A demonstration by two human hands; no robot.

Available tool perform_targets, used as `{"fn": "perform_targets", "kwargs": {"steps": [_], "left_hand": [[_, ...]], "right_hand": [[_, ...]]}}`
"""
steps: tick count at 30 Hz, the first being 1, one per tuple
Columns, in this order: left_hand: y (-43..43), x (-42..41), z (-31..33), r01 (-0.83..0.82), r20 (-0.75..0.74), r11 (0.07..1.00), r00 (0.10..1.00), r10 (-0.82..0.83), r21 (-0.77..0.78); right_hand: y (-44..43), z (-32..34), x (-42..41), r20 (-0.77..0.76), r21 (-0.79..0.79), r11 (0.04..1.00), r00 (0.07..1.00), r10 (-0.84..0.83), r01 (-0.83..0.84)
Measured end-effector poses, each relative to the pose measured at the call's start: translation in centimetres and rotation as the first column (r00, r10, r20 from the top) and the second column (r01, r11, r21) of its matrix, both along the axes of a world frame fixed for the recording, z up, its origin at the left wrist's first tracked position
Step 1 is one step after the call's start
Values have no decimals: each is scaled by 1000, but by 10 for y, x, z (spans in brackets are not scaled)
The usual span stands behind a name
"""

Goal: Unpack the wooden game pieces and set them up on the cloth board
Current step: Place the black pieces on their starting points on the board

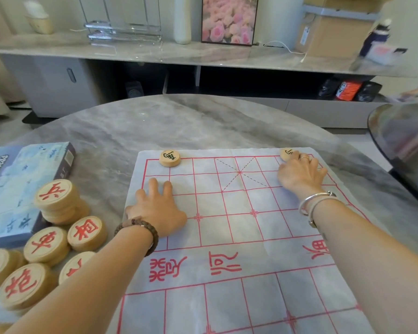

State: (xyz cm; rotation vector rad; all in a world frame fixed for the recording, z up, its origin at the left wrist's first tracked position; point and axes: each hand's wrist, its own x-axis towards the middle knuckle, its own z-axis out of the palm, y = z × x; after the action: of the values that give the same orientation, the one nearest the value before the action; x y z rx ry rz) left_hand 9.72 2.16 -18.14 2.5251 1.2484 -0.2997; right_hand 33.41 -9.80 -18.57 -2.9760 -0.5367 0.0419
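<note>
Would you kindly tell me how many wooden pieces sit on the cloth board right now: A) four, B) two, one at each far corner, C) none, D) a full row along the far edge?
B: one black-marked piece sits at the far left corner of the cloth board and a second piece at the far right corner, touched by the right hand; the red-marked pieces lie off the cloth.

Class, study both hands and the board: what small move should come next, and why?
Probably lift the right hand off the right black piece on the far line of the cloth board: it already lies flat there, mirroring the left black piece.
</note>
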Motion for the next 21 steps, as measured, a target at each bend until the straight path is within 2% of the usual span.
{"fn": "perform_targets", "kwargs": {"steps": [3,7,10,12,15,17,19,21], "left_hand": [[-1,0,0,-6,-2,1000,1000,6,3],[1,1,0,-8,-3,1000,1000,8,5],[1,1,0,-7,-15,1000,1000,7,6],[2,1,-1,-9,-11,1000,1000,9,4],[1,-1,1,-9,-5,1000,1000,9,-8],[-3,-3,7,-6,41,1000,999,5,28],[-15,-7,19,19,171,1000,985,-19,-2],[-36,-15,35,44,382,990,924,11,-136]], "right_hand": [[-3,-1,3,-1,2,1000,1000,-28,28],[-7,-7,4,54,-16,996,995,85,-85],[-8,-5,8,-38,-41,998,998,54,-55],[-8,-1,9,-88,1,999,995,49,-49],[-10,14,-5,-3,174,975,990,144,-141],[-11,29,-25,14,393,897,976,215,-203],[-15,42,-54,-71,579,793,957,282,-191],[-25,54,-90,-255,693,715,899,357,-87]]}}
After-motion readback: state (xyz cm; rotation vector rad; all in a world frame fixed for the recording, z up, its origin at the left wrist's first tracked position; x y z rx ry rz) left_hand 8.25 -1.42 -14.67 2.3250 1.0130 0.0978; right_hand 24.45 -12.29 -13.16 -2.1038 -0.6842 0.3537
